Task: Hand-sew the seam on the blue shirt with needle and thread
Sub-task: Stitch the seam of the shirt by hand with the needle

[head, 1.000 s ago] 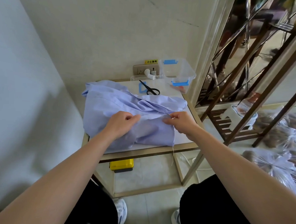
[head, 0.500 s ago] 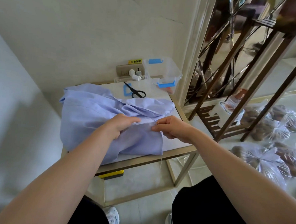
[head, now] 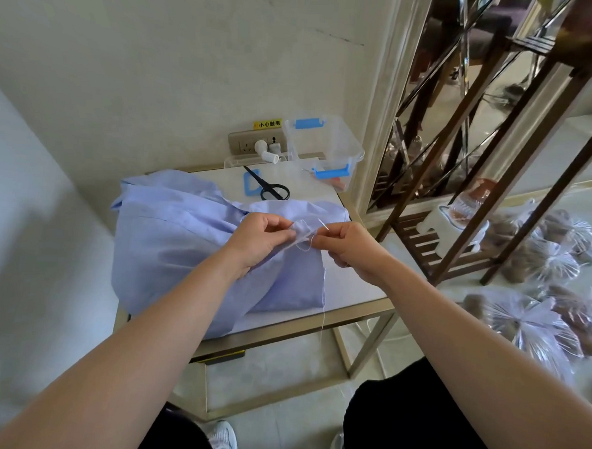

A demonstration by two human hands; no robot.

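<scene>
Two bare hands meet over the middle of the table [head: 354, 291], and both sit higher than half a second ago, when they lay low against the cloth. The left hand [head: 261, 238] has its thumb and fingers curled on a small fold of the blue shirt [head: 183, 249] and pinches it up off the heap. Earlier that part of the cloth lay flat under the hand.

The right hand [head: 350, 249] is closed in a pinch just to the right of the fold. A thin pale sliver, which looks to be the needle [head: 323, 224], sticks up and to the left from its fingertips. It could not be made out before.

The thread [head: 323, 306] now shows as a small loose loop between the two hands. A single strand also hangs down past the table's front edge, as it did earlier.

The shirt itself has stayed where it was, heaped over the left and middle of the tabletop with its lower part draped over the front edge at the left.

Black scissors [head: 273, 191] lie just behind the shirt near the back edge, and a clear plastic box [head: 339, 147] with blue clips stands at the back right corner. Neither has moved.
</scene>
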